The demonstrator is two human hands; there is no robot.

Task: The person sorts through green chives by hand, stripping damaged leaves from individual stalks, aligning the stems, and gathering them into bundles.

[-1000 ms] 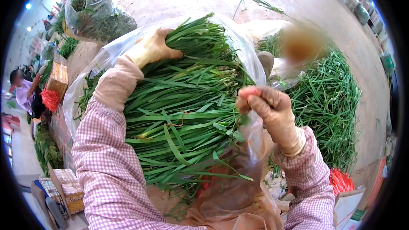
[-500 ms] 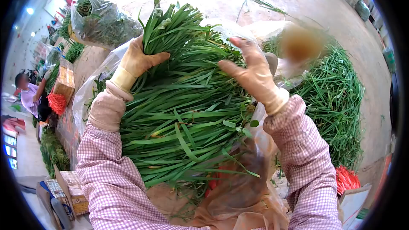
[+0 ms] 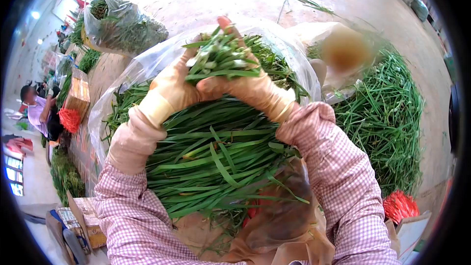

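Cupped around one bunch of garlic chives (image 3: 222,58), my gloved left hand (image 3: 174,87) and gloved right hand (image 3: 252,88) meet at their thumbs. The pale cut ends of the bunch point toward me. Both hands are closed on it from either side, and the leaves behind it are hidden. Beneath them lies a large heap of long green chives (image 3: 206,147), spread sideways in a clear plastic bag (image 3: 162,64). A brownish plastic sheet (image 3: 279,228) lies at the near side of the heap.
More loose greens (image 3: 387,122) are piled at the right, near red ties (image 3: 400,206). A stuffed clear bag (image 3: 125,29) stands at the far left. Beyond a box (image 3: 78,91) with red ties (image 3: 69,119), another person (image 3: 39,113) sits. A few stalks (image 3: 310,3) lie on the floor.
My right hand has come left from the heap's right side and closed on the bunch. The bunch has turned so its cut ends face me, and my left hand has shifted nearer the middle.
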